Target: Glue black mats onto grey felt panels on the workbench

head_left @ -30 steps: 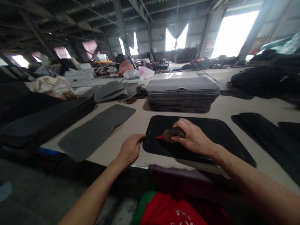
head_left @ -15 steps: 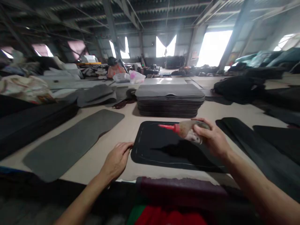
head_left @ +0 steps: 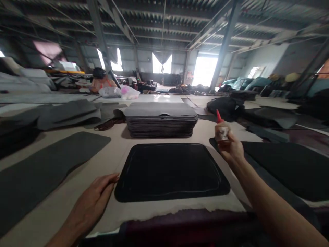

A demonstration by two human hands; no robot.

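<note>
Black mat on the bench, glue bottle held off to its right.

The left hand lies flat and released on the bench, its fingers just touching the near left edge of the black mat. The right hand is beyond the mat's far right corner, fingers clenched around a small bottle held upright, red nozzle up, clear of the mat. Farther back sits a stack of grey mats; a long grey piece lies left. A person sits far off.
</note>
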